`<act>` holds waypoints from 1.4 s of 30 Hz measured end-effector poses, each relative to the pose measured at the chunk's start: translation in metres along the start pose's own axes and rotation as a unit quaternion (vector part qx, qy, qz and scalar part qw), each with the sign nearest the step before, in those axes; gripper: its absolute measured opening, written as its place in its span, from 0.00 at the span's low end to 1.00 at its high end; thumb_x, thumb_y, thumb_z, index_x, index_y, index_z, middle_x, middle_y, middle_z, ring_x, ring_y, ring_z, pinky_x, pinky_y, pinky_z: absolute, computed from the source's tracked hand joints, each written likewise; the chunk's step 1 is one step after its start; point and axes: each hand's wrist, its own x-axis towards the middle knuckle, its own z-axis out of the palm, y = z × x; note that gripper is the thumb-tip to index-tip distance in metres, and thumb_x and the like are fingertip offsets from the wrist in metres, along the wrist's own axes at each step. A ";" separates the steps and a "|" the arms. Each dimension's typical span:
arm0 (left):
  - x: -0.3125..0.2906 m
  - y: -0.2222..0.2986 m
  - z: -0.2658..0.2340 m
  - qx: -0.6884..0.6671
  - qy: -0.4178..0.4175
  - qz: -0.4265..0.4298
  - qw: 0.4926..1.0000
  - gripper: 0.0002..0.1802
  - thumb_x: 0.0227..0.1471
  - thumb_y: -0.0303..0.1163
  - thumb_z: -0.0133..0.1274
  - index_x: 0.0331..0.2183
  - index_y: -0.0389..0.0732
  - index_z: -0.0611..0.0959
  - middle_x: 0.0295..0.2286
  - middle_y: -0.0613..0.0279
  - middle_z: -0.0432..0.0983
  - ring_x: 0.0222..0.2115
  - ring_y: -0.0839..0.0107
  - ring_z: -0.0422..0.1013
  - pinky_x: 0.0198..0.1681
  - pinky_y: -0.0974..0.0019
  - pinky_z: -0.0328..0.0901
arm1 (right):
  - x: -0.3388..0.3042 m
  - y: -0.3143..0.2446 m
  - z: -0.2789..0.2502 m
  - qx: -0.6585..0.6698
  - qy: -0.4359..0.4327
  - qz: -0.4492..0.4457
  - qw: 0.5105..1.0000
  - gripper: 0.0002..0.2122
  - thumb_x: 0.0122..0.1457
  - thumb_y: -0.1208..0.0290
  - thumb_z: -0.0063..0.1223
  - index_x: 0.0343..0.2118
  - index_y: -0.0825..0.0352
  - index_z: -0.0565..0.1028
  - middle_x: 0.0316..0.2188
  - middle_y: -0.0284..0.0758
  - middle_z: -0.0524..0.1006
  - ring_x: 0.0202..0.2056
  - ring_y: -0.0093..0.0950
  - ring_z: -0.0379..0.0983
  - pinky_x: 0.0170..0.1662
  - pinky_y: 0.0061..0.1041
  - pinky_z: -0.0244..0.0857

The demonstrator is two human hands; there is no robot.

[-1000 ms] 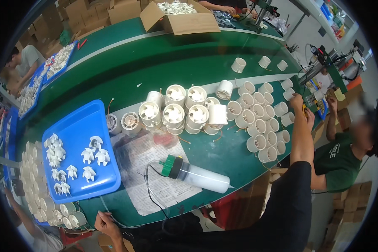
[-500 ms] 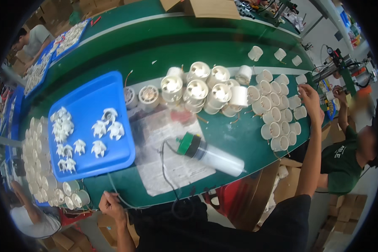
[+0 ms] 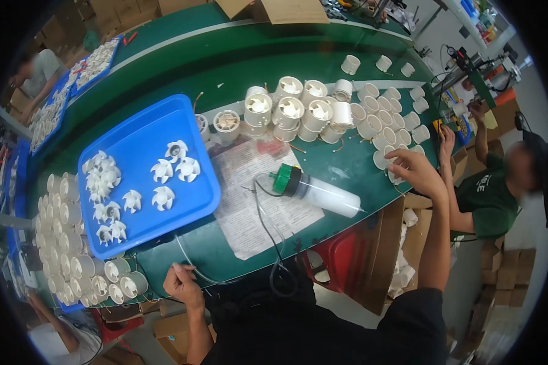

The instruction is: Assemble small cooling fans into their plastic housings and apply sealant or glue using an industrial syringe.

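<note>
My right hand [image 3: 417, 173] is over the near edge of a cluster of white plastic cup-shaped housings [image 3: 383, 139], its fingers stretched and apart. The fingertips are at the nearest housing; whether they touch it I cannot tell. At the table's front edge my left hand [image 3: 184, 285] has its fingers curled in, and nothing shows in them. Several white fan wheels [image 3: 163, 198] lie in a blue tray [image 3: 210, 204] on the left. Stacked housings with fans inside [image 3: 288, 109] stand mid-table. A clear tube with a green cap [image 3: 323, 193] rests on a newspaper sheet [image 3: 240, 228].
More white housings [image 3: 61, 237] crowd the table left of the tray. A thin hose [image 3: 186, 252] and a dark cable hang over the front edge. Beside my right arm a cardboard box [image 3: 377, 255] stands below the table. A co-worker in a green shirt [image 3: 492, 198] sits at the right.
My right hand has come back from the far right end of the housings to their near edge and opened. The whole view has shifted a little. The left hand remains curled near the edge.
</note>
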 end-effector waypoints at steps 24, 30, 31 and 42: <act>0.012 0.014 -0.003 0.001 -0.041 0.029 0.999 0.16 0.57 0.26 0.50 0.18 0.35 0.81 0.12 0.59 0.65 0.13 0.68 0.61 0.18 0.65 0.54 | 0.003 0.145 0.064 -0.142 0.198 -0.052 0.969 0.08 0.59 0.75 0.55 0.40 0.72 0.75 0.30 0.46 0.77 0.31 0.30 0.71 0.38 0.27 0.67; 0.014 0.018 -0.011 -0.019 -0.041 0.014 0.999 0.14 0.56 0.27 0.52 0.19 0.35 0.80 0.14 0.58 0.67 0.14 0.67 0.63 0.18 0.65 0.56 | -0.011 0.087 0.055 -0.107 0.238 0.004 0.965 0.07 0.62 0.74 0.54 0.40 0.72 0.74 0.28 0.38 0.75 0.31 0.23 0.67 0.37 0.23 0.64; 0.015 0.019 -0.012 -0.018 -0.059 -0.002 0.998 0.13 0.54 0.27 0.53 0.20 0.35 0.80 0.15 0.57 0.69 0.15 0.64 0.66 0.19 0.63 0.59 | -0.015 0.070 0.053 -0.084 0.259 0.001 0.962 0.07 0.62 0.74 0.53 0.40 0.72 0.75 0.29 0.35 0.75 0.33 0.22 0.67 0.38 0.22 0.64; 0.018 0.012 -0.007 -0.031 -0.066 0.001 0.997 0.13 0.56 0.27 0.52 0.21 0.36 0.83 0.13 0.62 0.66 0.13 0.74 0.59 0.17 0.68 0.52 | -0.031 -0.013 0.044 -0.017 0.211 -0.096 0.973 0.06 0.59 0.83 0.51 0.39 0.75 0.73 0.34 0.35 0.74 0.37 0.24 0.68 0.45 0.22 0.64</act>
